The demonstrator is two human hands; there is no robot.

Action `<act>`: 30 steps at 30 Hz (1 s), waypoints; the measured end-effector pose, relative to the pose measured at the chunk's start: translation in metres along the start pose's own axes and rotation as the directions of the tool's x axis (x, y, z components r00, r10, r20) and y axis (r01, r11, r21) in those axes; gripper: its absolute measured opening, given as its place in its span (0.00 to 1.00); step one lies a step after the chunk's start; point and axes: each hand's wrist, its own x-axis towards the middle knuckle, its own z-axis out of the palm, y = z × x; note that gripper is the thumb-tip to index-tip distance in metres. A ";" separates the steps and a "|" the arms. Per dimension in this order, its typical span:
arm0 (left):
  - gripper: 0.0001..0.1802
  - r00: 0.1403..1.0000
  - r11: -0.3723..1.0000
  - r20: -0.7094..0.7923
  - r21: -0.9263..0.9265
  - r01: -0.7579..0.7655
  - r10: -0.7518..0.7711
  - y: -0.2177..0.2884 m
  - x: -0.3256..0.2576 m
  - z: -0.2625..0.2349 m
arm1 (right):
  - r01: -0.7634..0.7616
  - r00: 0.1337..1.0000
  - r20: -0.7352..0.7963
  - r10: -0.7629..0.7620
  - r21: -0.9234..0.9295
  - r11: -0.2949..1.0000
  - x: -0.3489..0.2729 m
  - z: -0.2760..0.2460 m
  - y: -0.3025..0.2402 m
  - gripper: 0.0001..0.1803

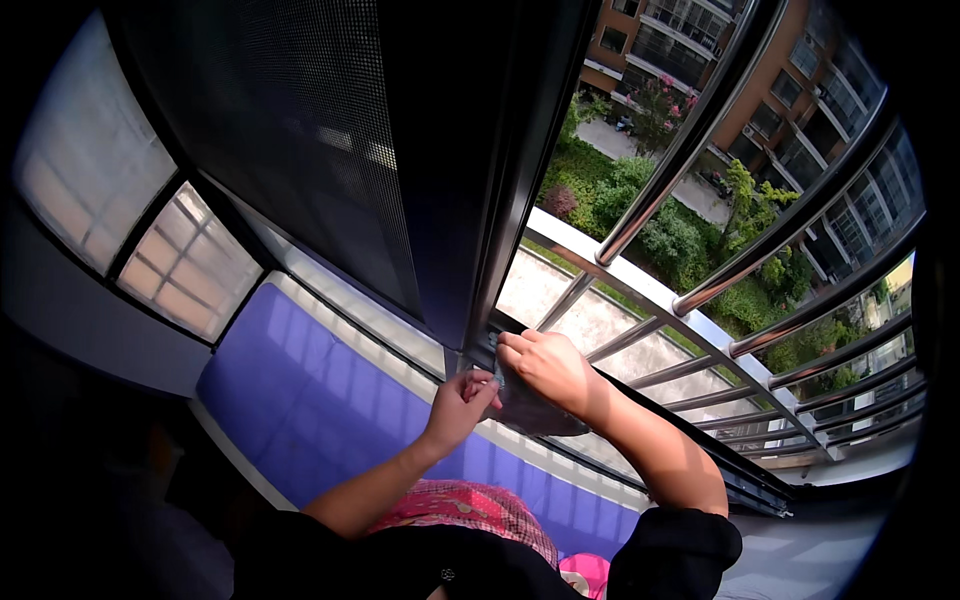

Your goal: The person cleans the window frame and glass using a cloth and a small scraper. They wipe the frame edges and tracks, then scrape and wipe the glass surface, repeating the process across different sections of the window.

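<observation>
Both of my hands meet at the lower end of a dark upright window frame point(490, 250). My left hand point(460, 408) is closed in a pinch, its fingertips beside the frame's foot; what lies between them is too small to make out. Just to its right, my right hand point(545, 368) is closed, knuckles up, over the sill by the opening. A dark grey, thin, bag-like thing point(535, 410) hangs below my right hand, between the two hands. My right fingers seem to hold its upper part, which they mostly hide.
Metal railing bars point(650, 205) stand outside the opening at right, with greenery and buildings beyond. A dark mesh screen point(300, 130) rises at left. Below lies a purple padded surface point(330, 390) with a pale edge. Frosted panes point(180, 260) are at far left.
</observation>
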 end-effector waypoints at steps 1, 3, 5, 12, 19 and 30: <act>0.07 1.000 1.000 0.000 0.004 0.004 -0.004 0.000 0.003 0.002 | -0.003 1.000 0.021 0.003 -0.006 1.000 0.002 0.000 0.001 0.05; 0.07 1.000 1.000 -0.007 0.007 0.006 -0.006 0.000 0.002 0.000 | -0.001 0.999 0.051 0.002 -0.011 1.000 0.002 0.001 -0.003 0.05; 0.07 1.000 1.000 -0.001 -0.014 -0.014 0.014 0.001 0.001 0.001 | 0.006 0.997 0.082 -0.003 -0.041 0.999 -0.005 -0.002 -0.003 0.05; 0.06 0.999 0.998 0.032 0.063 0.026 -0.029 0.008 0.002 -0.004 | -0.267 0.962 0.104 0.252 0.168 0.949 -0.018 -0.018 -0.012 0.07; 0.05 0.994 0.994 0.006 0.032 -0.108 0.108 0.013 0.005 0.008 | -0.574 0.793 0.396 0.463 0.741 0.349 -0.036 -0.020 0.013 0.12; 0.24 0.948 0.969 0.205 0.005 -0.248 0.242 0.025 -0.028 0.013 | -0.189 0.765 0.538 0.355 0.713 -0.675 -0.056 -0.038 -0.045 0.12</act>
